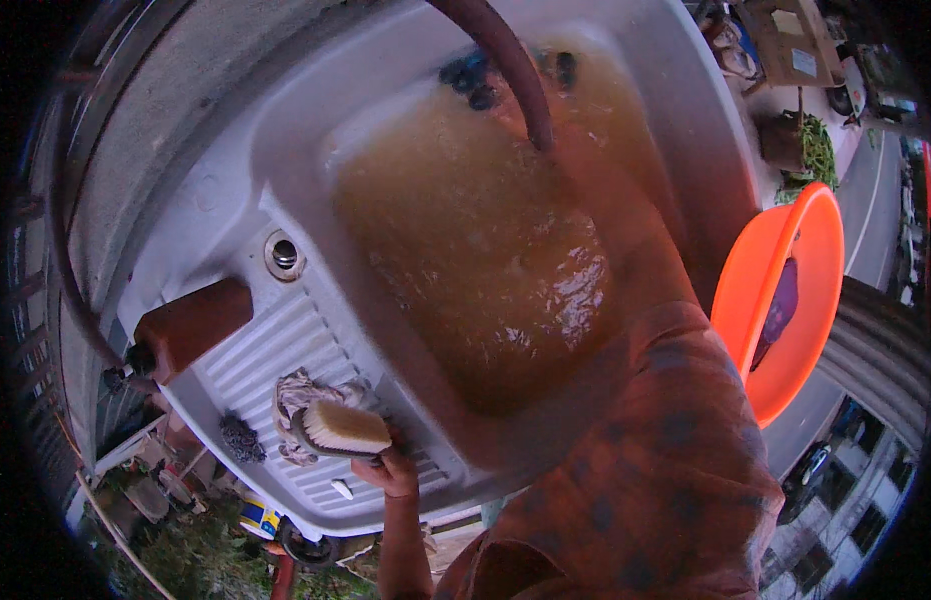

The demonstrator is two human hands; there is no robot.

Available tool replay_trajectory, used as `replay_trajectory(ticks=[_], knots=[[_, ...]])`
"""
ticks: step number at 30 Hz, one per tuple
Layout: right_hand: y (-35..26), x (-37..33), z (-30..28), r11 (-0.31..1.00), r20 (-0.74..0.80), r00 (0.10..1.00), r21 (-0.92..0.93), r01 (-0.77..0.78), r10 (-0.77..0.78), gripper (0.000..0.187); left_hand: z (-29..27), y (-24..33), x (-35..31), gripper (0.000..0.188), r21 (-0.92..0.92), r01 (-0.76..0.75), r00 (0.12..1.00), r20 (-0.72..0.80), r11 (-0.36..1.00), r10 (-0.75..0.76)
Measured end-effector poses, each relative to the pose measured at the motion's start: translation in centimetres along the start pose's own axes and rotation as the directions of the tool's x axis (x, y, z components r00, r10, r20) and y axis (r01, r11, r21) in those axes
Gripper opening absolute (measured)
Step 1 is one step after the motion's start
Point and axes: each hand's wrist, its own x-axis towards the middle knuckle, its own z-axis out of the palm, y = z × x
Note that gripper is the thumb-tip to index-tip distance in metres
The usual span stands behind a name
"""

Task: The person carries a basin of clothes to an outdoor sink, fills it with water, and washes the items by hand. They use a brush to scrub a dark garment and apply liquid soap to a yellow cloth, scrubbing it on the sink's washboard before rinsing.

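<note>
My left hand (393,473) is closed on a scrubbing brush (345,430) with pale bristles turned up. The brush rests by a crumpled, wet-looking cloth (297,395) on the ribbed washboard (250,350) of a light-coloured sink. A small white piece (342,489) lies beside that hand. My right arm reaches across the sink's basin, which holds murky brown water (465,240). At the far side, my right hand (507,108) is in the water among dark blue, wet fabric (467,78); its fingers are hidden. A brown hose (505,60) hangs over it into the basin.
A brown bottle (197,325) lies on the washboard's left side, near a dark scouring pad (241,438). The sink's drain hole (284,255) is above the ridges. An orange tub (820,290) with a purple item inside stands to the right. A cardboard box (790,45) sits beyond.
</note>
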Motion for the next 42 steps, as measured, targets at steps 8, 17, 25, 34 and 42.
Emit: replay_trajectory(ticks=[8, 17, 25, 34, 42], knots=[[-5.5, -1.7, -8.2, 0.009, -0.219, 0.927, -0.972, -0.233, 0.306, 0.058, -0.1, -0.2, -0.2, 0.037, 0.015, 0.018, 0.998, 0.053, 1.000, -0.018], [-3.3, -6.1, -10.4, -0.583, -0.128, 0.951, -0.810, 0.063, 0.281, 0.049, 0.1, -3.7, -0.3, 0.034, -0.047, -0.072, 0.997, 0.009, 0.996, 0.072], [-7.7, -11.8, -8.7, -0.611, -0.222, 0.819, -0.770, 0.185, 0.529, 0.059, -0.2, -4.2, -0.7, 0.038, 0.053, -0.010, 0.993, 0.119, 0.999, 0.003], [-6.3, -21.5, -8.7, -0.761, -0.287, 0.750, -0.502, 0.412, 0.595, 0.051, -0.9, -5.3, -0.6, 0.036, 0.040, -0.053, 0.984, 0.173, 0.998, 0.046], [-9.0, -30.0, -2.5, -0.360, -0.203, 0.412, -0.864, 0.352, 0.889, 0.042, -1.2, -5.7, -0.8, 0.037, 0.085, -0.098, 0.981, 0.173, 0.992, 0.082]])
